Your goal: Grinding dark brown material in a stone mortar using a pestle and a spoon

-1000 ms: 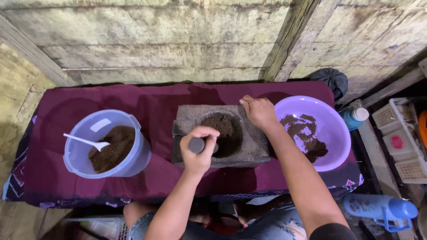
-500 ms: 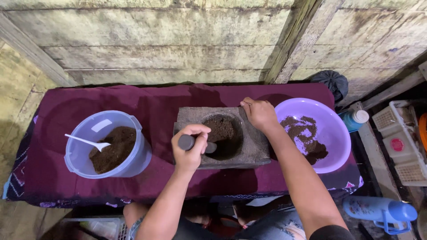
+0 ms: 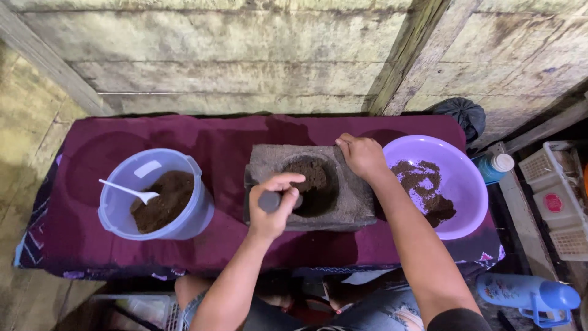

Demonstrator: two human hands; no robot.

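The left hand (image 3: 274,211) has its fingers (image 3: 288,182) curled tight round a dark stone pestle (image 3: 270,201), the thumb across its top; the pestle's lower end points into the hollow of the grey stone mortar (image 3: 355,205), where a heap of brown ground matter (image 3: 313,178) lies just beyond those fingers; the right hand (image 3: 362,156) lies flat on the mortar's far right corner, fingers loosely bent and pressed to the stone, holding nothing; just right of that hand stands a purple bowl (image 3: 453,165) with more brown grounds; well to the left of the left hand, a clear blue tub (image 3: 122,211) holds brown powder and a white spoon (image 3: 127,190); all rest on a worktop under maroon cloth (image 3: 220,138).
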